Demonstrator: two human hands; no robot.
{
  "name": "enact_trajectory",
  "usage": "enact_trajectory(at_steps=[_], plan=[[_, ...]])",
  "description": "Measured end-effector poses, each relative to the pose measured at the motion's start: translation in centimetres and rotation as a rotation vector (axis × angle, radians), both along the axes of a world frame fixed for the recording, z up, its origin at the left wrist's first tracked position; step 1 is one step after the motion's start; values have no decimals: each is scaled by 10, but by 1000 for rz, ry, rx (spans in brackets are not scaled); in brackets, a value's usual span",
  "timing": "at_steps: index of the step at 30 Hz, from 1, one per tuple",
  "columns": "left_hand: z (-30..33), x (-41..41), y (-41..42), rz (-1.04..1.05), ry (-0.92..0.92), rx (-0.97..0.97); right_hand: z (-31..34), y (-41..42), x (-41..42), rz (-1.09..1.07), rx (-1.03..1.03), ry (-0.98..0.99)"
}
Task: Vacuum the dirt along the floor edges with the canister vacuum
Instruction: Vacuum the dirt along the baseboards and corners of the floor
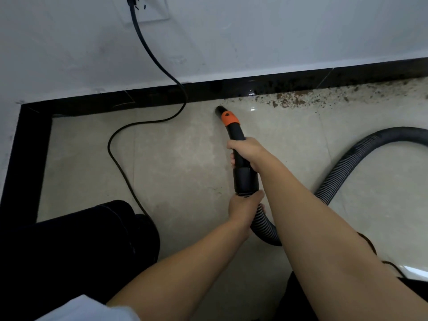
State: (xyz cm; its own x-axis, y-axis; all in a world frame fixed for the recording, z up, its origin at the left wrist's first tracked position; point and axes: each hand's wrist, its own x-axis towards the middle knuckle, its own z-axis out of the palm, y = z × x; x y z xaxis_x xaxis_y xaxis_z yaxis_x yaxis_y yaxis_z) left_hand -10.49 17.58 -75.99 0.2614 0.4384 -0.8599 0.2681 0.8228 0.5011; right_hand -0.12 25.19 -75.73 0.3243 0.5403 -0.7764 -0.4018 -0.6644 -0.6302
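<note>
A black vacuum nozzle (219, 110) with an orange collar (229, 118) points at the beige tiled floor just short of the black baseboard (162, 95). My right hand (246, 154) grips the black wand behind the collar. My left hand (244, 207) grips the ribbed hose (347, 163) where it joins the wand's cuff. Brown dirt (291, 100) lies scattered along the baseboard to the right of the nozzle. The canister itself is out of view.
A black power cord (148, 122) hangs from a wall socket (143, 8) and loops across the floor at left. The hose curves off to the right edge. My dark-trousered knee (69, 246) is at lower left. The baseboard turns a corner at far left.
</note>
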Motion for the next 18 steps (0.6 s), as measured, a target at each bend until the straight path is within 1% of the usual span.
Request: enact_trajectory(at_steps=[4,10,14,18], plan=[[4,10,9,-100,-12,19,1,-7,21,-164,-2,-21],[9,36,12,-320,-41,8,-2,-30,60,-378,-31,-35],[9,44,20,-343,-60,6,-5,-27,70,-410,-27,-41],[7,39,27,-298,-46,20,-4,-13,64,-329,-26,-19]])
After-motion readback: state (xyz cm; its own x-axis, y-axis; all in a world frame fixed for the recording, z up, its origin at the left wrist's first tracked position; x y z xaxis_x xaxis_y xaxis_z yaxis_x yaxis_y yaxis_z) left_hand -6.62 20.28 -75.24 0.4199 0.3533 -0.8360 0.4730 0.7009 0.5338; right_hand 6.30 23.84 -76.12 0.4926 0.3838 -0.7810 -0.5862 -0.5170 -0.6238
